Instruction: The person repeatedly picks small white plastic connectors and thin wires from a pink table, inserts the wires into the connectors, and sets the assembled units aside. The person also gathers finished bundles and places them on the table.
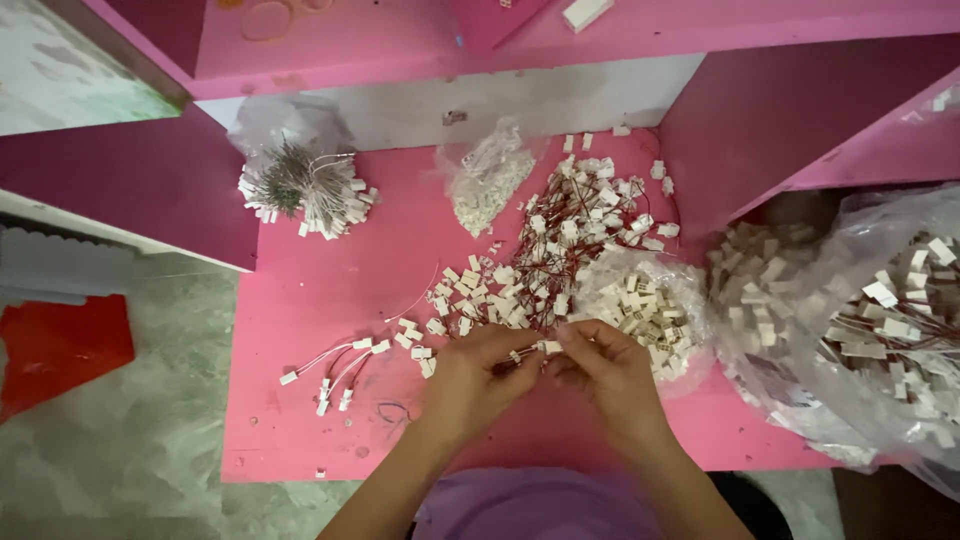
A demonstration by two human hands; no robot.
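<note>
Left hand [478, 372] and right hand [600, 368] meet near the front edge of the pink table [300, 430], each pinching one small white connector [548, 347] between fingertips. Loose wired connectors [560, 240] heaped just behind.

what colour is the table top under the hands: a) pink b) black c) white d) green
a: the table top is pink around the white connectors, and both the left hand and the right hand work over it.
</note>
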